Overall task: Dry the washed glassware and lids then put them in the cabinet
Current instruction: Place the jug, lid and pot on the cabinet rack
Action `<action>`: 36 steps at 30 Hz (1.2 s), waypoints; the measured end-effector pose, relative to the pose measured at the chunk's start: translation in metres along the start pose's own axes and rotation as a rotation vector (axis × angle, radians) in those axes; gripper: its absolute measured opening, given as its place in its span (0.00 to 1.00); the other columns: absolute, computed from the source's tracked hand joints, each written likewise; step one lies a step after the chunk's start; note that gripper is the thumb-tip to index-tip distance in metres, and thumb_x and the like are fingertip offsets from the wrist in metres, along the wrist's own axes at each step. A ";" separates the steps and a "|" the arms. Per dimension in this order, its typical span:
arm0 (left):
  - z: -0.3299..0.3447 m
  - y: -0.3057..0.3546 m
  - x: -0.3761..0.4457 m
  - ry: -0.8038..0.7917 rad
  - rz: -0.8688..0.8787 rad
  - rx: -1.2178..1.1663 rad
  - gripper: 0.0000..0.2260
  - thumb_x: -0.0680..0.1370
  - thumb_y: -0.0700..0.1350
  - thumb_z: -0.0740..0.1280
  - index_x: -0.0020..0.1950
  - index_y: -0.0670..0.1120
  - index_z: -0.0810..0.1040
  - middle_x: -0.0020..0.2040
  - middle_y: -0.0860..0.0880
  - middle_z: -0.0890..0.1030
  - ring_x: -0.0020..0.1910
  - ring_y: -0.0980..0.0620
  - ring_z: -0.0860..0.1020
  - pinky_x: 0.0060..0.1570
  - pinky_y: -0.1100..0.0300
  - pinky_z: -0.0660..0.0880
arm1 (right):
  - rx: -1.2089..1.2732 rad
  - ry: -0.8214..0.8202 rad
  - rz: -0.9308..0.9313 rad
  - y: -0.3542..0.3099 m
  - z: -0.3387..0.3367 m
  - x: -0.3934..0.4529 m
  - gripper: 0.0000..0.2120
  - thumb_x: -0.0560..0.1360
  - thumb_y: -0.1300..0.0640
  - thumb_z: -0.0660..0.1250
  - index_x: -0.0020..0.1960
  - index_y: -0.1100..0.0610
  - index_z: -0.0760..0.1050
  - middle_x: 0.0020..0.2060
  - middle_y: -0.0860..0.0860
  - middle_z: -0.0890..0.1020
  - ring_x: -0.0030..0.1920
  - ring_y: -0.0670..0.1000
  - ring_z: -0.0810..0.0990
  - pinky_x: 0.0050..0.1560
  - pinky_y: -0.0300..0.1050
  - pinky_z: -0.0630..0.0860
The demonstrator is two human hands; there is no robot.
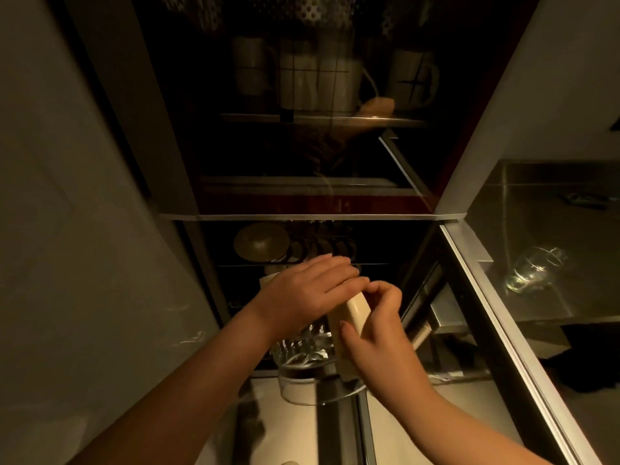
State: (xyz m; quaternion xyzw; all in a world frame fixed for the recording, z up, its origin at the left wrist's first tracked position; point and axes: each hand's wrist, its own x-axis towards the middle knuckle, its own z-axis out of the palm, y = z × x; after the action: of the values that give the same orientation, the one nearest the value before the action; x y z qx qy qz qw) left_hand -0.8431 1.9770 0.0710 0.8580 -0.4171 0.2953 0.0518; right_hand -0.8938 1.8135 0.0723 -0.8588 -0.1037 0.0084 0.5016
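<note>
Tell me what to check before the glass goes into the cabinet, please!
1. Left hand holding the glass jar: ok, it lies over the top of the jar.
2. Right hand holding the cloth: ok, fingers pinch it against the jar.
3. Jar fully dry: cannot tell, the light is too dim.
4. Cabinet door open: ok, the shelves show.
5. Free room on the shelf in front: cannot tell, a round lid and dark shapes already sit there.
6. Other glassware left to dry: not ok, a second glass jar lies on its side on the counter.
</note>
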 end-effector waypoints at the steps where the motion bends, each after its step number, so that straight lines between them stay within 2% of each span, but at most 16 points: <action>1: 0.001 -0.001 0.000 0.001 0.009 0.010 0.20 0.75 0.39 0.66 0.66 0.44 0.71 0.61 0.43 0.79 0.63 0.44 0.75 0.63 0.51 0.72 | 0.001 0.017 -0.013 0.000 0.002 -0.001 0.28 0.75 0.60 0.66 0.63 0.44 0.52 0.55 0.36 0.67 0.49 0.36 0.76 0.48 0.33 0.76; 4: 0.007 -0.004 0.002 0.041 0.046 0.024 0.15 0.76 0.40 0.63 0.63 0.43 0.73 0.59 0.42 0.80 0.62 0.44 0.76 0.65 0.51 0.69 | -0.074 0.019 -0.107 0.002 0.006 0.000 0.41 0.74 0.62 0.66 0.71 0.41 0.41 0.67 0.40 0.63 0.47 0.37 0.79 0.57 0.31 0.71; 6: 0.010 -0.004 0.005 0.072 0.058 0.011 0.11 0.76 0.40 0.64 0.59 0.43 0.76 0.56 0.42 0.81 0.61 0.44 0.76 0.65 0.52 0.69 | -0.135 0.001 -0.168 0.003 0.007 0.004 0.44 0.73 0.64 0.66 0.74 0.41 0.39 0.71 0.41 0.58 0.61 0.35 0.71 0.62 0.26 0.62; 8: 0.013 -0.006 0.007 0.102 0.063 -0.011 0.08 0.76 0.39 0.67 0.54 0.42 0.78 0.54 0.42 0.81 0.59 0.46 0.76 0.67 0.53 0.68 | -0.157 0.014 -0.210 0.002 0.005 0.012 0.44 0.72 0.65 0.67 0.75 0.43 0.44 0.72 0.41 0.57 0.69 0.36 0.59 0.66 0.26 0.57; 11: 0.017 -0.008 0.009 0.160 0.086 -0.045 0.10 0.75 0.38 0.69 0.55 0.43 0.74 0.52 0.42 0.81 0.58 0.46 0.75 0.66 0.53 0.69 | -0.113 0.024 -0.195 0.000 0.006 0.020 0.44 0.70 0.69 0.65 0.75 0.42 0.46 0.71 0.42 0.58 0.71 0.37 0.57 0.69 0.33 0.59; 15: 0.020 -0.013 0.010 0.170 0.079 -0.042 0.15 0.74 0.41 0.70 0.58 0.43 0.72 0.56 0.42 0.81 0.61 0.45 0.74 0.63 0.51 0.72 | -0.104 0.062 -0.239 0.002 0.009 0.024 0.46 0.68 0.72 0.65 0.76 0.47 0.46 0.68 0.46 0.63 0.66 0.35 0.64 0.61 0.27 0.64; 18: 0.020 -0.018 0.012 0.191 -0.161 -0.044 0.16 0.75 0.45 0.64 0.61 0.45 0.70 0.59 0.44 0.77 0.62 0.49 0.72 0.61 0.55 0.71 | -0.138 0.087 -0.313 0.005 0.008 0.028 0.49 0.68 0.72 0.66 0.76 0.46 0.44 0.68 0.47 0.63 0.61 0.34 0.67 0.54 0.30 0.71; 19: 0.019 -0.018 0.012 0.191 -0.251 -0.076 0.16 0.75 0.47 0.62 0.61 0.46 0.69 0.59 0.45 0.78 0.60 0.50 0.73 0.59 0.56 0.72 | -0.133 0.093 -0.336 0.006 0.008 0.029 0.48 0.67 0.72 0.66 0.76 0.47 0.46 0.69 0.47 0.62 0.62 0.35 0.67 0.55 0.33 0.72; 21: 0.019 -0.015 0.012 0.173 -0.311 -0.108 0.15 0.75 0.47 0.61 0.60 0.46 0.69 0.56 0.46 0.80 0.57 0.51 0.76 0.54 0.57 0.76 | -0.126 0.104 -0.373 0.010 0.009 0.031 0.46 0.66 0.74 0.66 0.76 0.51 0.50 0.71 0.48 0.61 0.68 0.42 0.65 0.61 0.41 0.72; 23: 0.023 -0.013 0.012 0.162 -0.291 -0.098 0.15 0.75 0.45 0.63 0.61 0.45 0.71 0.56 0.46 0.81 0.56 0.50 0.78 0.54 0.57 0.77 | -0.127 0.127 -0.393 0.015 0.012 0.033 0.45 0.65 0.74 0.65 0.76 0.54 0.52 0.73 0.49 0.60 0.72 0.46 0.62 0.66 0.47 0.68; 27: 0.030 -0.010 0.017 0.152 -0.283 -0.123 0.17 0.72 0.38 0.72 0.60 0.40 0.78 0.58 0.45 0.81 0.58 0.47 0.79 0.59 0.55 0.75 | -0.124 0.200 -0.410 0.028 0.019 0.037 0.44 0.66 0.76 0.67 0.76 0.58 0.52 0.74 0.51 0.59 0.74 0.48 0.59 0.70 0.49 0.63; 31: 0.035 -0.014 0.021 0.151 -0.214 -0.137 0.17 0.71 0.37 0.70 0.60 0.38 0.78 0.59 0.43 0.80 0.60 0.47 0.78 0.61 0.54 0.74 | -0.106 0.277 -0.427 0.039 0.025 0.043 0.43 0.63 0.77 0.68 0.74 0.62 0.56 0.73 0.55 0.61 0.74 0.51 0.59 0.72 0.48 0.60; 36: 0.047 -0.025 0.024 0.132 -0.161 -0.169 0.17 0.71 0.37 0.73 0.59 0.38 0.79 0.58 0.42 0.81 0.59 0.46 0.79 0.57 0.52 0.77 | -0.091 0.326 -0.434 0.054 0.031 0.054 0.43 0.64 0.75 0.70 0.73 0.56 0.56 0.73 0.55 0.61 0.73 0.52 0.61 0.68 0.54 0.66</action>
State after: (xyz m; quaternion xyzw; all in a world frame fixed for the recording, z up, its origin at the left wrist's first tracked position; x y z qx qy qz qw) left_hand -0.7908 1.9611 0.0497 0.8600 -0.3660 0.3098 0.1748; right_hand -0.8355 1.8244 0.0151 -0.8283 -0.2037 -0.2422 0.4624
